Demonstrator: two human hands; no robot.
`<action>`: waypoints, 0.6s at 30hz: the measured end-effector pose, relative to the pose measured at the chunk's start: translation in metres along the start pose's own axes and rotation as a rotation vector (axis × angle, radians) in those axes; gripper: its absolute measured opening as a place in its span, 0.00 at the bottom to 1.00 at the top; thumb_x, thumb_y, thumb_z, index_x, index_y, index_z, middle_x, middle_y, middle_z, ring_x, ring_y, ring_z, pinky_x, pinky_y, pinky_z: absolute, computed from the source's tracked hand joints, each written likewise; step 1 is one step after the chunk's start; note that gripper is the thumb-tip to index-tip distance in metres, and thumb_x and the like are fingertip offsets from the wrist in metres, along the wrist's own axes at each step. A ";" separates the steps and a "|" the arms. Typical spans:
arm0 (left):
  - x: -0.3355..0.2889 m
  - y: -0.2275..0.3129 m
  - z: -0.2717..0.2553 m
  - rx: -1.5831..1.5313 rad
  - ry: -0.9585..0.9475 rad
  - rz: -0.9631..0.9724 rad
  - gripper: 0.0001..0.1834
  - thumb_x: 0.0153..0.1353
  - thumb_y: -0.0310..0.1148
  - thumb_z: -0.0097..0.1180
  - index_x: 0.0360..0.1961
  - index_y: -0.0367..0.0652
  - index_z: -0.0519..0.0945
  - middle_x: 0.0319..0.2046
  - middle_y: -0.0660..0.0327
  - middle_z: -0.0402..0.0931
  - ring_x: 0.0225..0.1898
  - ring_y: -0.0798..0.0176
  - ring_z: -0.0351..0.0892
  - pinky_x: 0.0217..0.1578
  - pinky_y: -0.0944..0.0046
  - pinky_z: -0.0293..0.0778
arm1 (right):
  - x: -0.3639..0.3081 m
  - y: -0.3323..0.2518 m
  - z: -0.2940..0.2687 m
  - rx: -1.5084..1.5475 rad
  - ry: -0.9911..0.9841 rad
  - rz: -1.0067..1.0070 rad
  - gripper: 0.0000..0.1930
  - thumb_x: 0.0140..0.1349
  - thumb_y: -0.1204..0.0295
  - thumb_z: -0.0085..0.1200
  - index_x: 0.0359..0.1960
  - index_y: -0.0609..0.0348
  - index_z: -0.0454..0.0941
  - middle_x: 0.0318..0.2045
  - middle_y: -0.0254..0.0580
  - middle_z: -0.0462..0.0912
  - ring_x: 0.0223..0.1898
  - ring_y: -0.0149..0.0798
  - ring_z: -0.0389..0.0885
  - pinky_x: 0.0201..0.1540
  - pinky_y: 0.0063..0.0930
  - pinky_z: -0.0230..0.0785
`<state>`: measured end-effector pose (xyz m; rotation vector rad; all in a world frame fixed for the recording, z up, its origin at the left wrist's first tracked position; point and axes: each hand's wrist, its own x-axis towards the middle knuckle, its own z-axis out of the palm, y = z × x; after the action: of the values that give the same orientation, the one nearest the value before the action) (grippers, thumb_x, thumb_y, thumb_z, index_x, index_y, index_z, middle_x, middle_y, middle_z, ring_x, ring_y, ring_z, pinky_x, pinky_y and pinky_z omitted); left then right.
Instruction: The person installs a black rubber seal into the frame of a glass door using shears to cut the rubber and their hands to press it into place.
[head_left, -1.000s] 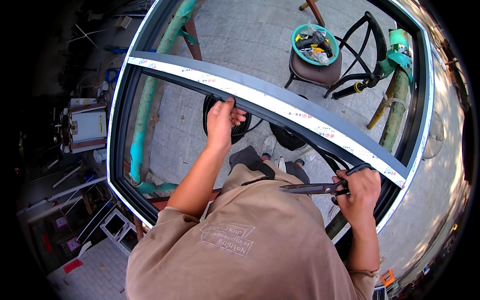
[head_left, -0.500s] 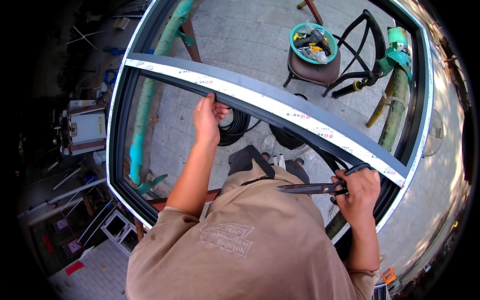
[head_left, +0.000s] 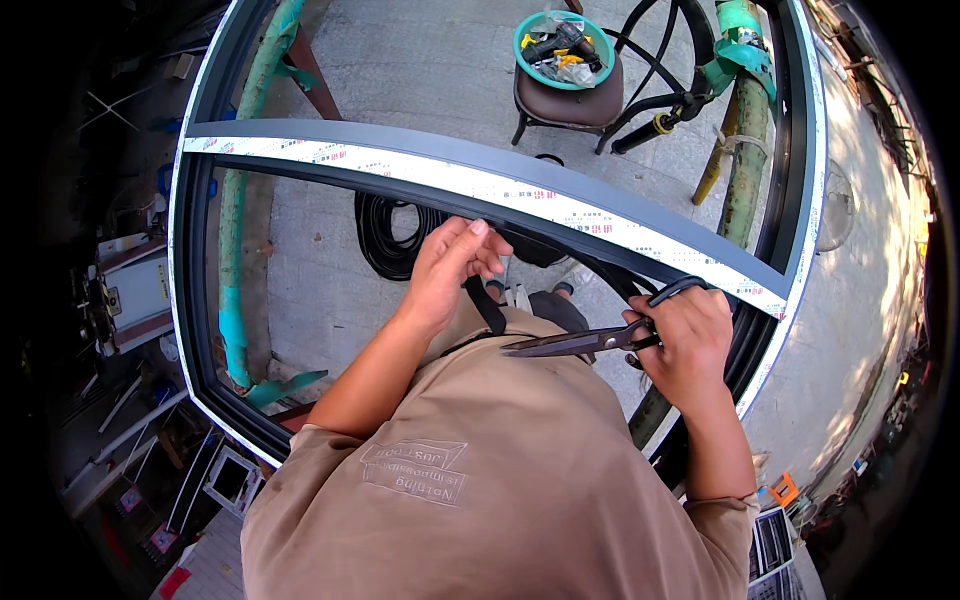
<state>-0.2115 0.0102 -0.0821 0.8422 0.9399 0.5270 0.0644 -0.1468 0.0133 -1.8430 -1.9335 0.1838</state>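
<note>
Left hand (head_left: 447, 275) has shifted rightward along the crossbar (head_left: 480, 185) (can't tell its grip), right hand (head_left: 690, 348) clasping scissors (head_left: 575, 343).

The head camera looks down from close above the window frame (head_left: 470, 180). Its fisheye view crops the frame's far edge.

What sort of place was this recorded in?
Probably an open-air workshop or yard: a large dark frame, a teal tub of tools on a chair, and sunlit ground at right.
</note>
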 end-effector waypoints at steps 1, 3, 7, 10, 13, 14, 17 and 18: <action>0.001 0.002 0.012 -0.017 -0.015 -0.029 0.20 0.83 0.48 0.50 0.47 0.41 0.82 0.41 0.59 0.87 0.38 0.71 0.83 0.41 0.68 0.76 | 0.000 0.000 0.000 0.000 0.006 -0.003 0.13 0.46 0.75 0.76 0.35 0.52 0.87 0.25 0.30 0.83 0.30 0.38 0.78 0.36 0.37 0.61; 0.010 -0.006 0.023 -0.055 -0.006 -0.083 0.20 0.82 0.47 0.53 0.44 0.41 0.84 0.37 0.61 0.88 0.34 0.72 0.83 0.39 0.70 0.75 | 0.001 -0.001 -0.002 0.019 0.009 0.003 0.12 0.48 0.74 0.77 0.34 0.54 0.88 0.24 0.32 0.82 0.29 0.40 0.78 0.35 0.37 0.60; 0.014 -0.006 0.037 0.002 0.088 -0.101 0.22 0.81 0.47 0.56 0.36 0.41 0.87 0.31 0.62 0.88 0.29 0.74 0.81 0.34 0.70 0.73 | 0.001 -0.001 -0.001 0.027 0.020 0.008 0.11 0.49 0.74 0.77 0.33 0.56 0.88 0.23 0.34 0.81 0.28 0.40 0.77 0.34 0.38 0.58; 0.018 -0.011 0.036 0.021 0.101 -0.074 0.23 0.81 0.46 0.56 0.33 0.40 0.88 0.29 0.62 0.88 0.28 0.73 0.81 0.32 0.70 0.72 | -0.001 -0.002 0.003 -0.002 0.035 0.034 0.11 0.49 0.75 0.77 0.33 0.55 0.88 0.23 0.34 0.82 0.28 0.40 0.78 0.34 0.38 0.59; 0.018 -0.013 0.040 0.027 0.140 -0.067 0.23 0.81 0.46 0.57 0.33 0.39 0.88 0.29 0.61 0.88 0.28 0.73 0.81 0.31 0.69 0.72 | 0.001 -0.004 0.005 -0.021 0.038 0.053 0.11 0.48 0.76 0.77 0.34 0.55 0.88 0.24 0.34 0.82 0.28 0.40 0.78 0.34 0.38 0.59; 0.017 -0.014 0.040 0.009 0.124 -0.054 0.23 0.80 0.46 0.57 0.33 0.38 0.88 0.29 0.61 0.88 0.28 0.73 0.81 0.31 0.69 0.72 | 0.002 -0.005 0.005 -0.024 0.037 0.055 0.12 0.48 0.76 0.77 0.34 0.55 0.88 0.24 0.34 0.83 0.28 0.40 0.78 0.34 0.38 0.59; 0.017 -0.023 0.040 -0.013 0.060 -0.031 0.23 0.80 0.45 0.57 0.33 0.37 0.88 0.30 0.61 0.88 0.28 0.72 0.81 0.31 0.69 0.72 | 0.001 -0.006 0.006 -0.023 0.024 0.061 0.13 0.47 0.77 0.77 0.35 0.55 0.88 0.24 0.33 0.83 0.28 0.40 0.78 0.34 0.38 0.59; 0.017 -0.026 0.043 0.001 0.026 -0.036 0.23 0.80 0.45 0.58 0.34 0.37 0.88 0.30 0.61 0.88 0.28 0.72 0.81 0.31 0.69 0.72 | 0.001 -0.005 0.005 -0.028 0.030 0.058 0.13 0.47 0.77 0.77 0.35 0.55 0.88 0.24 0.33 0.83 0.28 0.40 0.78 0.34 0.38 0.60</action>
<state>-0.1644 -0.0098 -0.0980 0.8194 0.9768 0.5076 0.0575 -0.1448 0.0110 -1.9102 -1.8730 0.1471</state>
